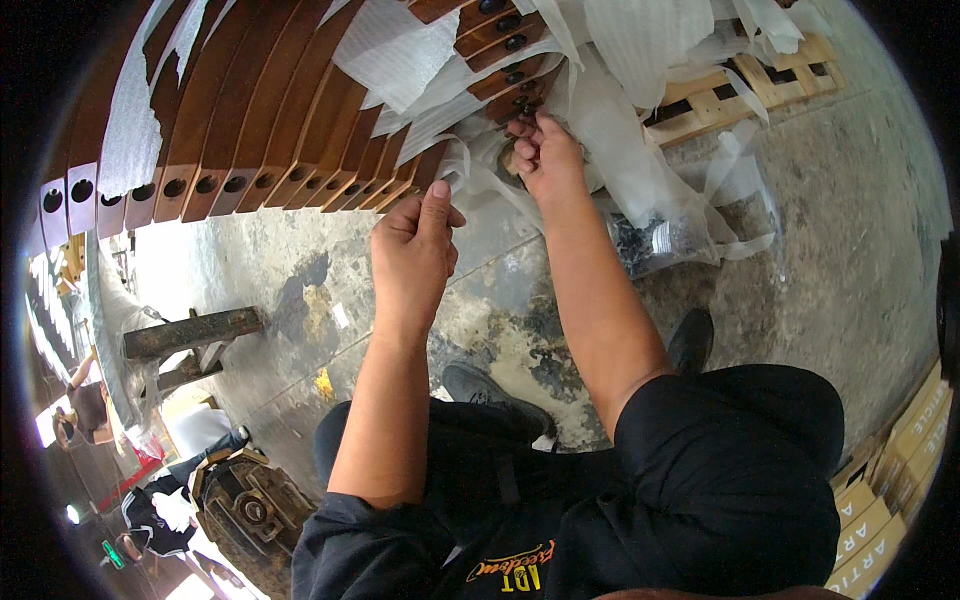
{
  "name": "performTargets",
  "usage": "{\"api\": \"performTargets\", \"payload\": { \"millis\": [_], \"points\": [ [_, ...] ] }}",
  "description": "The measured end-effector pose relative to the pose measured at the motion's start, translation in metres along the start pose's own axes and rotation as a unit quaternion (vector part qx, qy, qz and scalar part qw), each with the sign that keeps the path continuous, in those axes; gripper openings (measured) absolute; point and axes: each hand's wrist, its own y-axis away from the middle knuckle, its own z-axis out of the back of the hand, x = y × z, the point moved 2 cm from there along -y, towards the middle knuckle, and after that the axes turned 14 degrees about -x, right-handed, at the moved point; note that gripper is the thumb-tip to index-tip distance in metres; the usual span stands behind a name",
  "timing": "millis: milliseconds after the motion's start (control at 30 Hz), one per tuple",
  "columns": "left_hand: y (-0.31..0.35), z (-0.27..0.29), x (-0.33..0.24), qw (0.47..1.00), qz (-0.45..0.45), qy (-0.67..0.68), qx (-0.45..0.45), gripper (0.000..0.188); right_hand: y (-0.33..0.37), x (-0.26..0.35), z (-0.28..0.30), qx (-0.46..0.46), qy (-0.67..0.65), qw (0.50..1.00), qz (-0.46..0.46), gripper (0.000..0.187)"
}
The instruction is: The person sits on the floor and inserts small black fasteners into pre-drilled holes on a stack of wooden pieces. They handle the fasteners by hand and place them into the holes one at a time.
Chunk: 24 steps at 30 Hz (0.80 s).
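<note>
A long row of brown wooden parts, each with a dark round hole in its pale end, stands at the upper left. Beside it are more wooden pieces with black round knobs, partly covered by white foam sheet. My left hand is closed below the end of the row, thumb on top, close to a thin foam strip. Farther forward, my right hand has its fingers curled just below the lowest knobs. Whatever either hand may hold is hidden by its fingers.
Clear plastic wrapping lies on the stained concrete floor right of my right forearm. A wooden pallet is beyond it. A dark timber block stands at left, cartons at lower right. Another person is at lower left.
</note>
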Motion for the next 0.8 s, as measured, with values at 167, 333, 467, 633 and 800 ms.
{"api": "performTargets", "payload": {
  "millis": [167, 333, 467, 633, 800],
  "points": [
    [0.001, 0.011, 0.004, 1.0, -0.008, -0.023, -0.009, 0.045, 0.008, -0.017, -0.004, -0.01, 0.074, 0.99, 0.123, 0.015],
    [0.003, 0.003, -0.002, 0.999, -0.03, -0.026, 0.003, 0.045, -0.014, -0.012, 0.0, -0.081, 0.269, 0.814, 0.508, 0.012],
    [0.004, -0.002, -0.005, 1.0, -0.03, -0.001, 0.008, 0.045, -0.031, -0.003, 0.002, -0.079, 0.182, 0.905, 0.376, 0.014],
    [0.006, 0.019, 0.004, 0.999, -0.026, -0.014, -0.017, 0.042, 0.013, -0.027, -0.009, -0.064, 0.001, 0.997, 0.052, 0.016],
    [0.008, 0.007, -0.004, 0.999, -0.031, -0.01, -0.004, 0.045, 0.011, -0.004, -0.013, -0.048, 0.054, 0.986, 0.151, 0.016]
  ]
}}
